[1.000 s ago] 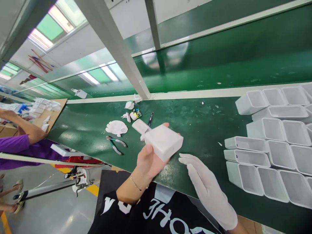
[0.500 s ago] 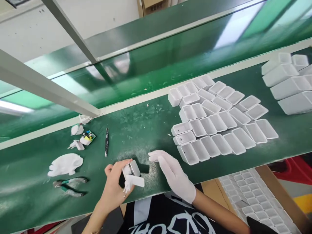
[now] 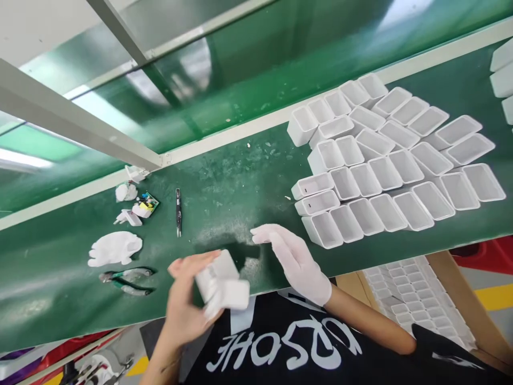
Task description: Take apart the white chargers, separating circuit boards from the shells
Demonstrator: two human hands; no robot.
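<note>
One plug block (image 3: 223, 286): gripped in the bare left hand (image 3: 182, 306).
Right hand (image 3: 298, 262): gloved, fingers spread, holding nothing.
Shells (image 3: 385, 176): many, all empty.

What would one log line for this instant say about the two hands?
left hand: grips white charger block | right hand: gloved, open, over green belt | beside: rows of white casings

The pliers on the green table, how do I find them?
Go to the left end of the long green table, near its front edge. Between the flat white glove and that edge lie the pliers. They alone have two curved handles; the black tweezers nearby are one thin straight stick.
</note>
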